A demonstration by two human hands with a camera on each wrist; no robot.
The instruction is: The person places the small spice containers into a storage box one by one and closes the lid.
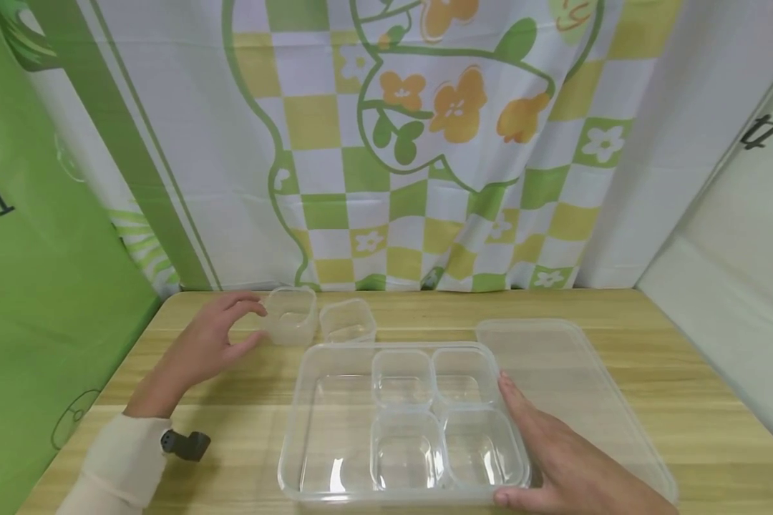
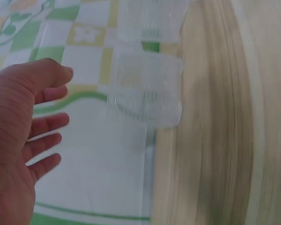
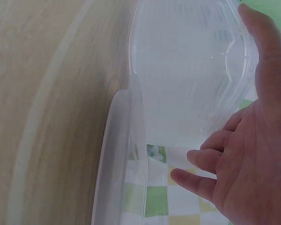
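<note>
My left hand (image 1: 215, 336) reaches toward a small clear plastic container (image 1: 290, 325) at the back left, thumb and fingers spread apart. In the left wrist view a gap shows between that hand (image 2: 25, 126) and the container (image 2: 147, 89). A second small container (image 1: 348, 325) stands to its right. In front is a large clear rectangular box (image 1: 338, 429), with several small containers (image 1: 407, 450) filling its right part. Against the box's right side rests my right hand (image 1: 563, 458), thumb near the front corner, fingers extended along the side.
A large translucent lid (image 1: 592, 400) lies flat on the wooden table (image 1: 245, 458), right of the box and partly behind my right hand. A patterned curtain (image 1: 399, 214) hangs along the table's back edge. A green panel (image 1: 39, 286) stands at the left.
</note>
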